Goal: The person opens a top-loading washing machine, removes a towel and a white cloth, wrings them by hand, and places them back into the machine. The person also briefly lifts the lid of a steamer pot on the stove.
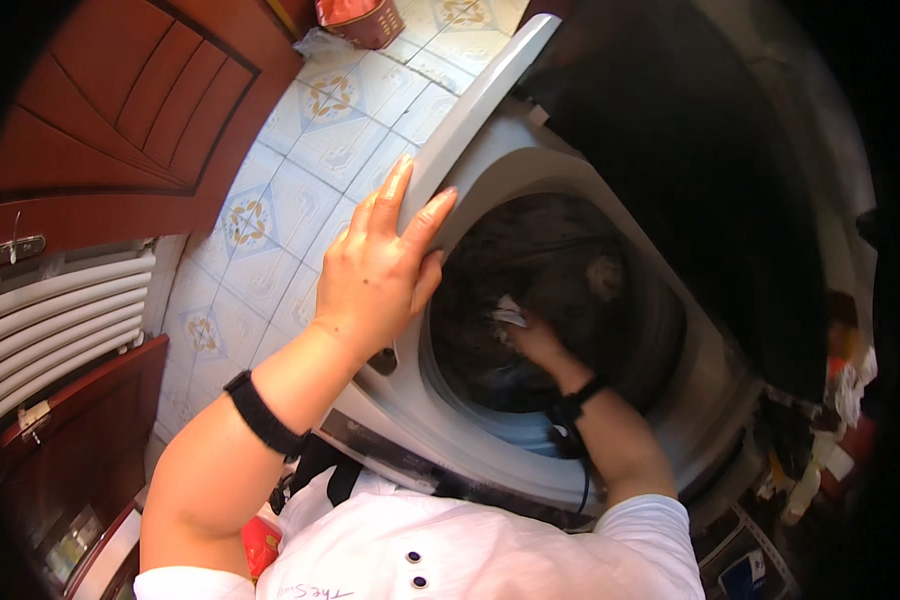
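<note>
My left hand point(379, 255) rests against the near end of a raised white panel point(487, 97) at the side of a top-loading washing machine point(397, 409). Its fingers are spread, some on each side of the panel's edge. My right hand point(544, 345) reaches down into the drum point(439, 375), a dark strap around the wrist. At its fingertips is a small white piece point(508, 311), perhaps a tag or tissue; blur hides its kind. Dark, wet-looking laundry point(525, 240) fills the shaded drum, with a pale patch point(604, 276) on the far side.
A dark panel point(690, 172) rises behind the drum. Patterned floor tiles point(300, 165), a red-brown door point(120, 112) and a white radiator point(67, 322) lie to the left. A red container point(364, 26) stands at the top, clutter point(817, 465) at lower right.
</note>
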Demonstrator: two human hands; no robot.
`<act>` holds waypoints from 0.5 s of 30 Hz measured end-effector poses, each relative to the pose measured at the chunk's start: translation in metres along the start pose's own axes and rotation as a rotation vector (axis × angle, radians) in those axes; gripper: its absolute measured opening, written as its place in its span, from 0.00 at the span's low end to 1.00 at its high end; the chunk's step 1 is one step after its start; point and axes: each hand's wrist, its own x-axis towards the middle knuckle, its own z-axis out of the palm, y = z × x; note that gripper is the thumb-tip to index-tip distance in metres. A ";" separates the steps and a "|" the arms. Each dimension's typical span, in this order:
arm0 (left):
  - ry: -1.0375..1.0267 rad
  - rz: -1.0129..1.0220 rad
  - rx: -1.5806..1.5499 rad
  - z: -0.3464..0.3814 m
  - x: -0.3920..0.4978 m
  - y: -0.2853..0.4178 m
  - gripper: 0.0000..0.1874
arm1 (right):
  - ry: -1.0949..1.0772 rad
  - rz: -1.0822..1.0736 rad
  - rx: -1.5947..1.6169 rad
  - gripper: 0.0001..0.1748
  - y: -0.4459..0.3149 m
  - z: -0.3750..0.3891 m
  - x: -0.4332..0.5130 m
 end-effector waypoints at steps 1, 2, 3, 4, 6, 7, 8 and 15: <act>0.002 0.009 -0.007 0.001 -0.003 0.001 0.32 | 0.024 -0.003 0.038 0.22 -0.011 -0.017 -0.024; 0.007 0.002 -0.009 0.001 -0.005 0.001 0.32 | 0.066 -0.027 0.026 0.21 -0.025 -0.033 -0.048; 0.016 0.006 -0.020 0.000 -0.007 -0.003 0.32 | 0.113 -0.083 0.016 0.20 -0.040 -0.045 -0.071; 0.024 0.012 -0.032 0.000 -0.007 -0.004 0.32 | 0.178 -0.040 0.071 0.20 -0.052 -0.052 -0.095; -0.004 -0.006 -0.043 0.001 -0.008 -0.005 0.31 | 0.293 -0.026 0.177 0.20 -0.074 -0.048 -0.143; -0.006 -0.009 -0.046 0.002 -0.008 -0.005 0.31 | 0.330 -0.039 0.273 0.19 -0.085 -0.045 -0.163; -0.014 -0.011 -0.040 0.005 -0.007 -0.003 0.31 | 0.366 -0.062 0.396 0.17 -0.090 -0.044 -0.179; 0.005 0.051 -0.017 0.013 -0.007 -0.009 0.32 | 0.526 -0.203 0.568 0.18 -0.138 -0.015 -0.256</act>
